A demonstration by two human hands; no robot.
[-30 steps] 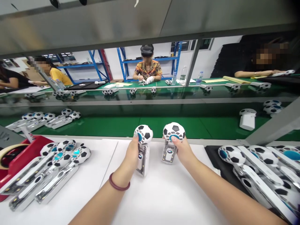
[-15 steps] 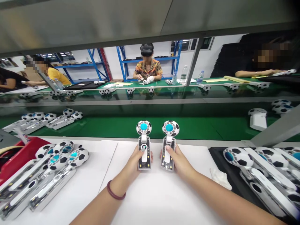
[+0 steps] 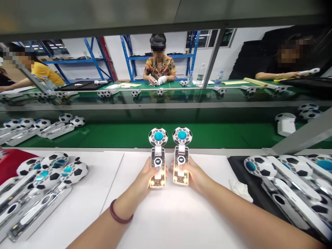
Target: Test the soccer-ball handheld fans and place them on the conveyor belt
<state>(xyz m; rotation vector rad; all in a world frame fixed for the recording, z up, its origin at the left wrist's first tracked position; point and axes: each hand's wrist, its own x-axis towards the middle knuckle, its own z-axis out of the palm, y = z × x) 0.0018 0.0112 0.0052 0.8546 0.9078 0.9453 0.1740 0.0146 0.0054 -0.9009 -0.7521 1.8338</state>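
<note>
Upright in my left hand (image 3: 147, 175) is a handheld device (image 3: 158, 157) with a soccer-ball-patterned round head and a blue centre. My right hand (image 3: 194, 173) holds a matching device (image 3: 182, 155) beside it, a small gap apart. Each thumb lies on the front of its clear body. Both round displays read 100, and yellowish lights glow inside both bodies. The devices are above the white work surface (image 3: 160, 221).
Similar devices (image 3: 43, 204) are piled at left near a red container (image 3: 11, 162). More devices (image 3: 287, 173) fill a black tray (image 3: 233, 162) at right, beside a crumpled white cloth (image 3: 240, 190). Behind runs a green belt (image 3: 129, 133); a person (image 3: 159, 67) sits beyond.
Lights have come on in both devices, and the right device's display now shows 100. The two devices are slightly closer together. The whole view has shifted a little.
</note>
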